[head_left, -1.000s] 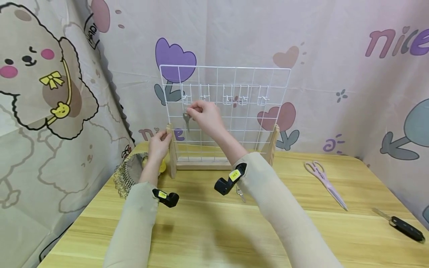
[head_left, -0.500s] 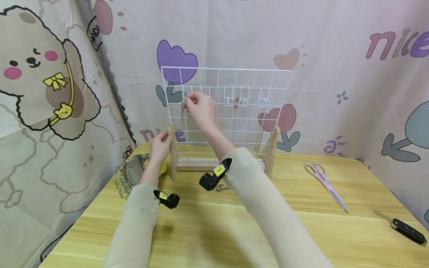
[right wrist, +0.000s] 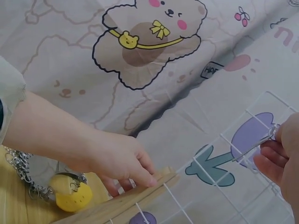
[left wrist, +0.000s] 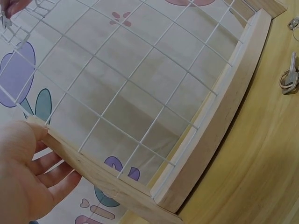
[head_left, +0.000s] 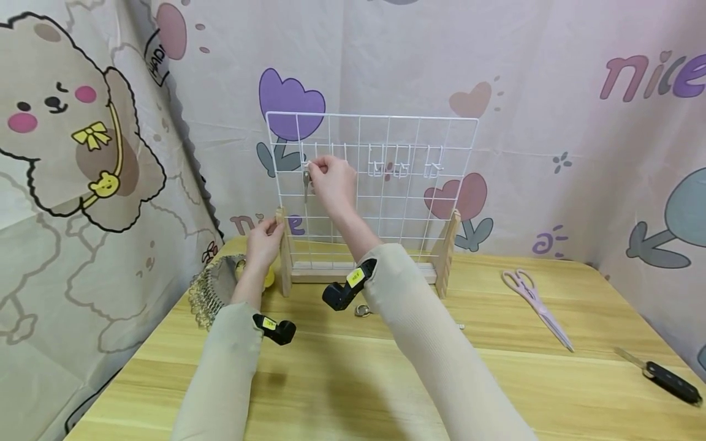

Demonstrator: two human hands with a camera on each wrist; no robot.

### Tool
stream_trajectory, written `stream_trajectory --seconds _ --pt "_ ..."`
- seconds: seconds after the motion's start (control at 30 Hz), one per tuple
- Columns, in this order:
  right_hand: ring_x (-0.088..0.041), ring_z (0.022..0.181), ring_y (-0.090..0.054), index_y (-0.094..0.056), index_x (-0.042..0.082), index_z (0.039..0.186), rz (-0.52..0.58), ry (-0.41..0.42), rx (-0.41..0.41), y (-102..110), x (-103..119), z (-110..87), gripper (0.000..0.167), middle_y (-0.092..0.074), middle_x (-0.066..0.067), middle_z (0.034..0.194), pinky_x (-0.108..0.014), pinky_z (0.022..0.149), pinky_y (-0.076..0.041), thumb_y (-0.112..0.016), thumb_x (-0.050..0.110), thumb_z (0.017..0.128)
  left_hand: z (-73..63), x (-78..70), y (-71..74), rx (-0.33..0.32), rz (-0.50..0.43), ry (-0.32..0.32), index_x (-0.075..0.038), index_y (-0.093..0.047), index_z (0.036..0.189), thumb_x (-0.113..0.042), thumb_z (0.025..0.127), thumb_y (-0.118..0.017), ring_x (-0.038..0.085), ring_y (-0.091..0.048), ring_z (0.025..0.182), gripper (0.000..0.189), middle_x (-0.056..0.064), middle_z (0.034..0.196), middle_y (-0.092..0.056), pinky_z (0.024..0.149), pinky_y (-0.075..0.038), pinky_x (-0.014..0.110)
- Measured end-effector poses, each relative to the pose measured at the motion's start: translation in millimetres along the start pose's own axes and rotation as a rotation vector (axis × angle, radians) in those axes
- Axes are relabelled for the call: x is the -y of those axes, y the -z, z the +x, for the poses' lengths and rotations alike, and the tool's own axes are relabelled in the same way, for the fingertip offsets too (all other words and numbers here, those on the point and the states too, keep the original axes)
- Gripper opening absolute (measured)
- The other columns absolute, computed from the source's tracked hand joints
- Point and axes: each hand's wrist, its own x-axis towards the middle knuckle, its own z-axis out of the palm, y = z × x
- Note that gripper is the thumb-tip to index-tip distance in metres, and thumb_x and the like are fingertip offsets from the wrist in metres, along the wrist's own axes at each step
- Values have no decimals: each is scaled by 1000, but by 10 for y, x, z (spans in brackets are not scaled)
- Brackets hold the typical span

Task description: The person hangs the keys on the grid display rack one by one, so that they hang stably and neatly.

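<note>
My right hand (head_left: 334,184) pinches a metal key (head_left: 306,187) near its top, and the key hangs down in front of the white wire grid (head_left: 375,205). In the right wrist view the key's thin shaft slants away from the fingertips, right beside the wires. The fingertips are at the leftmost white hook (head_left: 305,164). My left hand (head_left: 263,242) grips the top of the left wooden post (head_left: 284,260), thumb on the near side and fingers behind, as the left wrist view shows. More white hooks (head_left: 401,168) hang along the grid to the right.
Keys on a ring (left wrist: 289,80) lie on the table before the stand's wooden base (head_left: 331,277). A shiny-rimmed basket (head_left: 206,297) with a yellow item (right wrist: 74,193) stands left. Pink scissors (head_left: 535,300) and a black-handled tool with a thin blade (head_left: 671,381) lie right.
My right hand has risen and moved left with the key, up to the leftmost hook, then shifted slightly right and down. The left hand stays on the post.
</note>
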Motion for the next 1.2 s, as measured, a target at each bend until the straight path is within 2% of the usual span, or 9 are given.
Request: stream_trajectory --seconds 0.2,0.47,0.63,0.87,1.1,1.2 --pt "-7 58 -59 -70 5 89 -13 -9 20 11 -20 2 16 -67 -2 73 -15 51 -46 -56 14 91 7 7 -4 6 -4 5 1 -45 135 -22 98 -46 33 -48 117 43 21 129 -50 98 -40 39" --pt "-10 51 -55 -69 3 83 85 -60 71 10 -116 -19 17 -64 -3 65 -16 47 -41 -58 14 91 9 21 -17 15 -14 4 1 -44 135 -22 98 -46 33 -48 117 44 21 130 -50 97 -41 39" --pt "-8 52 -53 -67 0 84 158 -89 65 22 -215 -62 15 -63 -5 66 -16 49 -45 -59 12 90 -4 15 0 15 -19 13 0 -43 136 -23 98 -45 32 -49 117 45 21 130 -49 96 -42 39" --pt "-23 73 -63 -64 -4 93 212 -122 117 165 -493 -187 15 -63 -8 78 -22 61 -53 -60 10 90 -25 41 16 32 3 12 0 -41 138 -25 99 -44 32 -48 117 47 21 131 -49 96 -42 39" --pt "-12 67 -58 -64 -6 96 250 -142 155 330 -859 -358 17 -61 -8 78 -23 63 -52 -61 9 89 -33 49 18 44 29 -2 3 -39 138 -25 99 -43 34 -47 117 48 23 131 -47 96 -42 41" --pt "-12 69 -58 -63 -6 99 255 -165 180 410 -1013 -461 18 -62 -9 80 -24 65 -52 -60 9 90 -24 40 15 38 45 -12 4 -40 137 -24 99 -43 35 -47 117 47 24 130 -47 96 -41 42"
